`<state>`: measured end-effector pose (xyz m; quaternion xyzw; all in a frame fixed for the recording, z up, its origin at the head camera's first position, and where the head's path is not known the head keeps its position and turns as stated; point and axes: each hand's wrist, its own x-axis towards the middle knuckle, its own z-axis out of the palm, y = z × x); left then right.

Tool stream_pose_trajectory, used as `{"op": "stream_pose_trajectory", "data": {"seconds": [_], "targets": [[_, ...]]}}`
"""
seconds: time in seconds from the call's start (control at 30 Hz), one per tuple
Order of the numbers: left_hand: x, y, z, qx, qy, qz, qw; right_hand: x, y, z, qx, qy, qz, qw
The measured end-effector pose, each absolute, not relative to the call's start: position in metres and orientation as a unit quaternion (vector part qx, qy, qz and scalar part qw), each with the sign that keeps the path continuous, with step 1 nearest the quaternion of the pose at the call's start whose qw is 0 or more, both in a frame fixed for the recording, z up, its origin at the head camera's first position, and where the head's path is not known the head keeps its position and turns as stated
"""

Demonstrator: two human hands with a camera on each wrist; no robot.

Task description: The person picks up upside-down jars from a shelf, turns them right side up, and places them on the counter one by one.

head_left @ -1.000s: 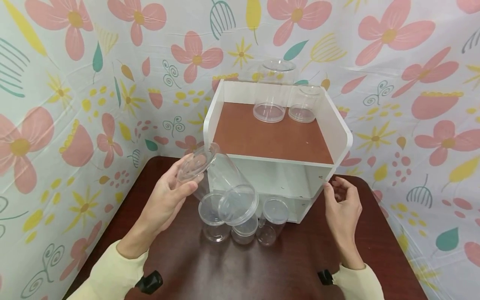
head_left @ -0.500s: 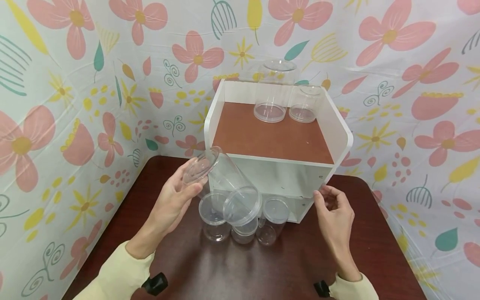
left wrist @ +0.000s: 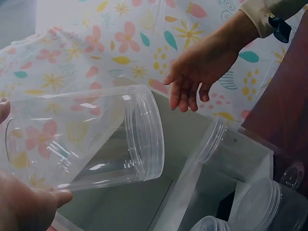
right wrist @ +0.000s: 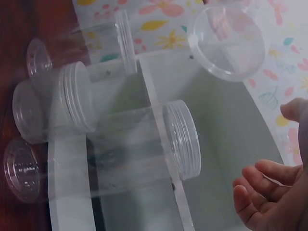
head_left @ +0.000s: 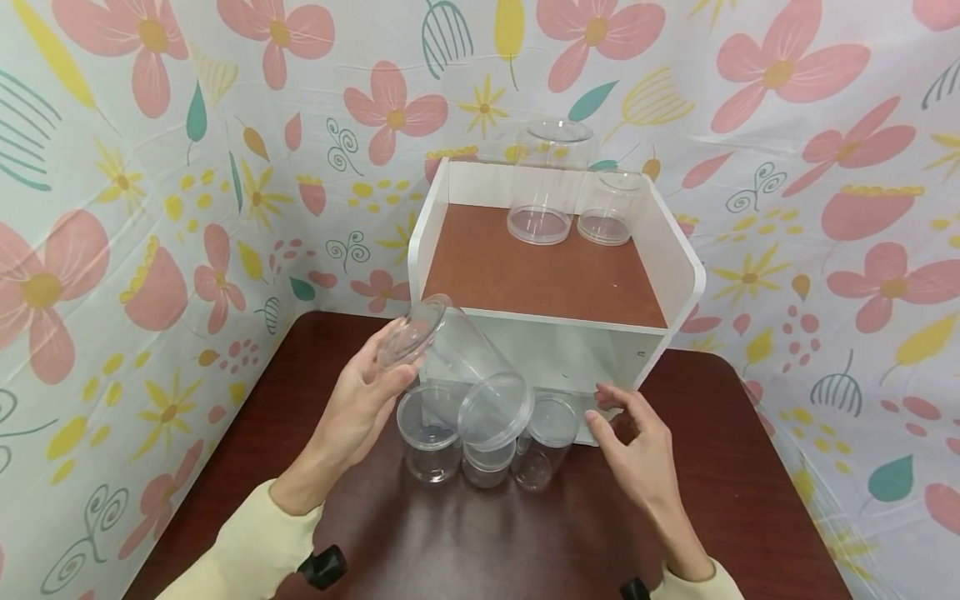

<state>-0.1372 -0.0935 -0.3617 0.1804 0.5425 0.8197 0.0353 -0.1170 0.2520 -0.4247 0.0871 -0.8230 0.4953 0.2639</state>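
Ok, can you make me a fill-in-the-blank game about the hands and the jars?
The left hand grips a tilted jar, and the right hand holds ____.
On top of the shelf there are ____ jars.
On the table stand ____ jars with lids.

Missing words: nothing; two; three.

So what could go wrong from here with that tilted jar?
The tilted jar might slip: only the left grip holds it, near one end, with the right grip not touching it. Its far end could also knock the upright jars on the table, which it partly overlaps in the head view.
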Motion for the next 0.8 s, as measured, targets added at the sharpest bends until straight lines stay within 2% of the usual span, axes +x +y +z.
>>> {"op": "stream_pose_trajectory", "data": {"seconds": [0.4, 0.8], "targets": [[-0.139, -0.072, -0.372, 0.195, 0.501, 0.843, 0.025, -0.110, 0.242, -0.428, 0.178, -0.838, 0.468, 0.218], [-0.139, -0.049, -0.379, 0.191, 0.484, 0.854, 0.024, -0.107, 0.236, -0.434, 0.178, -0.843, 0.481, 0.164]]}}
